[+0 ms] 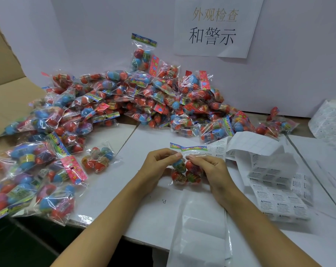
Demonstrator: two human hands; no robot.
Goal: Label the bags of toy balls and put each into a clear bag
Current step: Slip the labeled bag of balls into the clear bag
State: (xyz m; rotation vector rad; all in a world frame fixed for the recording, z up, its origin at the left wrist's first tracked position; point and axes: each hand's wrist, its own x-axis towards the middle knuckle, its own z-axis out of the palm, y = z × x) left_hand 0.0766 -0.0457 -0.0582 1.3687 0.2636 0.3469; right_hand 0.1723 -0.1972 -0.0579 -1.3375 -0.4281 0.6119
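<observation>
Labelling step: both hands, left (159, 162) and right (207, 166), pinch 1 crinkly clear packet of red-and-blue toy balls (186, 173); next, a white warning sticker (218, 149) from 1 o'clock.

Toy balls (184, 173): red, blue, green. Header card (188, 148): multicoloured print. Warning labels (278, 207): white, black text. Table (144, 143): white.

Bag pile (124, 105) behind held bag (186, 170), label sheets (275, 193) right.
</observation>
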